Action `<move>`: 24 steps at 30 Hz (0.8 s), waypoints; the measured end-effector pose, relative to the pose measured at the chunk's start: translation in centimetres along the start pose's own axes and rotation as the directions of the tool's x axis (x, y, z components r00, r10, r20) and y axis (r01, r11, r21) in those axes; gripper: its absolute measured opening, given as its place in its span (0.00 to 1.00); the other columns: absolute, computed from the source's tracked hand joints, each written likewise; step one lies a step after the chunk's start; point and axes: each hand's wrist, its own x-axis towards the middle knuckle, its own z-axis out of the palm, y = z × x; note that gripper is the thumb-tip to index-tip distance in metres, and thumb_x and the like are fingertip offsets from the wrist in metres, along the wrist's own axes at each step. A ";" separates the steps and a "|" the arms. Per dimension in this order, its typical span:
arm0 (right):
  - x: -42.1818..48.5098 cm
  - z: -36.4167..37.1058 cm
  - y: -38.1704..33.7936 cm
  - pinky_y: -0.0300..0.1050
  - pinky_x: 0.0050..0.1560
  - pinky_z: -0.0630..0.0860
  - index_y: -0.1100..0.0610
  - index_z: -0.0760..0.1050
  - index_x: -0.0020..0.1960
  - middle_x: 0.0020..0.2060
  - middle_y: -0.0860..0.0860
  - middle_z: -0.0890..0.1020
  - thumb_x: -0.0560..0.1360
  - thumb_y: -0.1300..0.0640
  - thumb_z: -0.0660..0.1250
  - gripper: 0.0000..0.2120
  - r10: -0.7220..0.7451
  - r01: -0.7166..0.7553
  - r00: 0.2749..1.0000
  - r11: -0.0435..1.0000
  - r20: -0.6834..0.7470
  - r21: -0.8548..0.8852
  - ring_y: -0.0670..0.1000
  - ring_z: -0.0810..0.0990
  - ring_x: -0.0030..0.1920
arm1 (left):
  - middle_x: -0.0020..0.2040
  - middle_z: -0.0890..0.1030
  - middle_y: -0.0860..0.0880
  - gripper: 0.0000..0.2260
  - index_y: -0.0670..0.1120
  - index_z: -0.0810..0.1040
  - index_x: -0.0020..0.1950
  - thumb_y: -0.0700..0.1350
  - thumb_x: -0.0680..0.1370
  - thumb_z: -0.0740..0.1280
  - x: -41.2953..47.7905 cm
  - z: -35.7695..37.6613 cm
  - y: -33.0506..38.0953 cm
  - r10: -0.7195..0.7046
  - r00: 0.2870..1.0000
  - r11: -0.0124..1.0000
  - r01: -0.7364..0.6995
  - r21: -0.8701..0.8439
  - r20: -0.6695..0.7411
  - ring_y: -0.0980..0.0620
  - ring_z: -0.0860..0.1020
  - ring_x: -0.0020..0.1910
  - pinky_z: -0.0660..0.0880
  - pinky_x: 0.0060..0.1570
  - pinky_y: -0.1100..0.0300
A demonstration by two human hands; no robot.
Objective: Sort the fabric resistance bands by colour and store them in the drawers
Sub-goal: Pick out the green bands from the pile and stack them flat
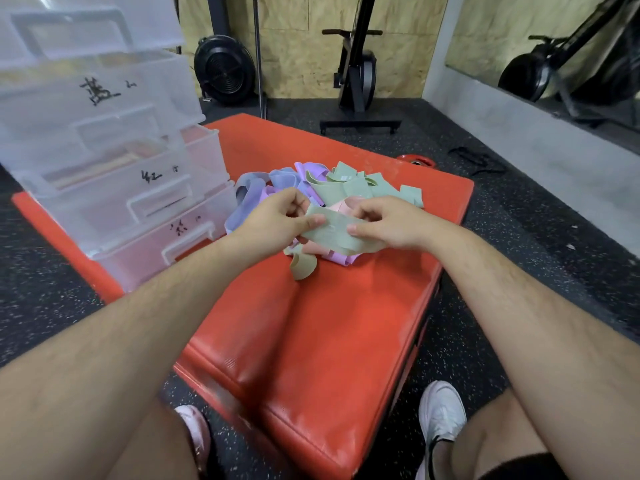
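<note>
A pile of fabric resistance bands (pixel 346 188) in green, blue, purple and pink lies on the red mat (pixel 329 323). My left hand (pixel 277 220) and my right hand (pixel 384 223) both pinch one green band (pixel 337 233) just above the near side of the pile, holding it stretched between them. Its loose end (pixel 303 266) hangs down onto the mat. A clear plastic drawer unit (pixel 104 150) stands at the left on the mat. Its drawers are pulled out in steps and carry handwritten labels.
Black speckled rubber floor surrounds the mat. An exercise machine (pixel 356 77) and a round black fan (pixel 223 69) stand at the back wall. A red weight plate (pixel 417 161) lies behind the mat. My shoes (pixel 441 414) sit at the mat's near corner.
</note>
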 end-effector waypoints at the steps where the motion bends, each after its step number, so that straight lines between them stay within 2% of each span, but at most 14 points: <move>1: -0.4 0.0 -0.5 0.52 0.60 0.76 0.48 0.77 0.39 0.60 0.54 0.82 0.73 0.49 0.71 0.07 -0.008 0.008 1.000 1.000 -0.006 0.014 0.51 0.81 0.60 | 0.36 0.76 0.47 0.09 0.45 0.77 0.50 0.47 0.76 0.73 -0.4 -0.2 0.0 -0.010 1.000 1.000 0.010 -0.019 0.025 0.56 0.75 0.33 0.72 0.34 0.63; 3: -0.8 0.3 -0.9 0.55 0.58 0.76 0.47 0.77 0.39 0.53 0.49 0.84 0.69 0.44 0.72 0.08 -0.024 0.024 1.000 0.999 -0.001 0.042 0.49 0.82 0.53 | 0.39 0.77 0.44 0.09 0.48 0.80 0.53 0.47 0.76 0.73 -1.3 -0.4 0.0 -0.004 0.998 0.999 0.007 -0.053 0.065 0.50 0.76 0.38 0.73 0.41 0.55; 5: -1.3 0.8 -1.2 0.51 0.52 0.77 0.46 0.78 0.41 0.48 0.46 0.82 0.66 0.37 0.71 0.13 -0.039 0.039 0.999 0.999 -0.001 0.020 0.49 0.80 0.48 | 0.41 0.78 0.43 0.07 0.49 0.81 0.53 0.47 0.76 0.73 -2.1 -0.4 0.2 0.005 0.998 0.997 0.000 -0.074 0.063 0.48 0.76 0.39 0.72 0.40 0.55; 6: -1.5 1.1 -1.3 0.47 0.49 0.75 0.44 0.78 0.40 0.46 0.44 0.80 0.67 0.37 0.71 0.12 -0.054 0.054 0.999 0.999 0.000 -0.001 0.47 0.78 0.46 | 0.41 0.78 0.43 0.06 0.48 0.81 0.52 0.47 0.77 0.73 -2.5 -0.5 0.3 0.007 0.998 0.997 -0.003 -0.075 0.056 0.49 0.76 0.39 0.72 0.39 0.57; 9: -1.9 1.4 -1.6 0.38 0.44 0.66 0.38 0.77 0.36 0.42 0.39 0.74 0.72 0.41 0.73 0.08 -0.079 0.080 0.997 0.996 0.020 -0.025 0.38 0.73 0.43 | 0.41 0.78 0.48 0.05 0.47 0.78 0.49 0.43 0.76 0.73 -3.6 -0.5 0.5 0.010 0.996 0.998 -0.005 -0.057 0.087 0.52 0.77 0.37 0.73 0.34 0.62; 11: -2.3 1.5 -2.1 0.34 0.45 0.63 0.35 0.76 0.34 0.41 0.29 0.75 0.73 0.44 0.74 0.11 -0.094 0.095 0.994 0.995 0.049 -0.033 0.30 0.70 0.42 | 0.42 0.80 0.48 0.07 0.47 0.76 0.47 0.43 0.75 0.74 -4.3 -0.5 0.4 0.002 0.993 0.999 0.004 -0.049 0.117 0.51 0.78 0.37 0.73 0.34 0.59; 12: -2.4 1.6 -2.3 0.33 0.46 0.62 0.37 0.77 0.35 0.40 0.25 0.74 0.73 0.45 0.75 0.10 -0.095 0.098 0.994 0.995 0.058 -0.035 0.28 0.69 0.43 | 0.42 0.81 0.47 0.07 0.47 0.76 0.47 0.44 0.75 0.74 -4.7 -0.5 0.3 -0.001 0.994 0.999 0.005 -0.039 0.113 0.50 0.79 0.38 0.73 0.35 0.57; 14: -2.5 1.9 -2.8 0.29 0.46 0.63 0.44 0.79 0.40 0.41 0.32 0.73 0.72 0.46 0.76 0.07 -0.103 0.107 0.992 0.993 0.070 -0.055 0.26 0.69 0.43 | 0.40 0.82 0.48 0.08 0.46 0.77 0.48 0.47 0.77 0.73 -5.5 -0.8 0.2 -0.001 0.996 1.000 0.002 -0.015 0.086 0.50 0.79 0.38 0.73 0.36 0.56; 16: -2.7 2.2 -3.2 0.25 0.38 0.65 0.49 0.79 0.45 0.40 0.38 0.72 0.72 0.47 0.77 0.09 -0.102 0.113 0.988 0.989 0.112 -0.099 0.28 0.72 0.40 | 0.36 0.81 0.50 0.07 0.45 0.77 0.47 0.47 0.78 0.72 -6.0 -1.2 0.0 -0.003 0.998 1.000 0.003 0.003 0.058 0.52 0.77 0.35 0.73 0.36 0.56; 19: -2.7 2.2 -3.3 0.27 0.29 0.65 0.43 0.75 0.38 0.31 0.36 0.77 0.71 0.47 0.77 0.11 -0.033 0.072 0.976 0.982 0.215 -0.176 0.33 0.75 0.32 | 0.32 0.80 0.52 0.06 0.46 0.77 0.44 0.46 0.77 0.72 -6.8 -2.3 -0.5 -0.019 0.999 1.000 0.018 0.004 0.028 0.54 0.77 0.31 0.74 0.36 0.56; 21: -2.8 2.1 -3.1 0.30 0.31 0.67 0.43 0.75 0.37 0.31 0.38 0.78 0.71 0.46 0.77 0.11 0.007 0.052 0.968 0.973 0.252 -0.225 0.35 0.76 0.32 | 0.31 0.79 0.52 0.07 0.45 0.76 0.44 0.45 0.77 0.72 -7.4 -2.9 -0.9 -0.041 0.999 0.999 0.041 0.003 0.019 0.54 0.77 0.29 0.74 0.35 0.58; 24: -2.8 1.7 -2.5 0.45 0.43 0.73 0.47 0.80 0.44 0.39 0.45 0.81 0.68 0.44 0.78 0.11 0.078 0.004 0.963 0.953 0.257 -0.304 0.45 0.78 0.40 | 0.31 0.79 0.50 0.08 0.45 0.74 0.42 0.42 0.78 0.71 -8.2 -3.9 -1.5 -0.075 0.997 0.997 0.075 -0.018 -0.008 0.54 0.76 0.28 0.74 0.32 0.60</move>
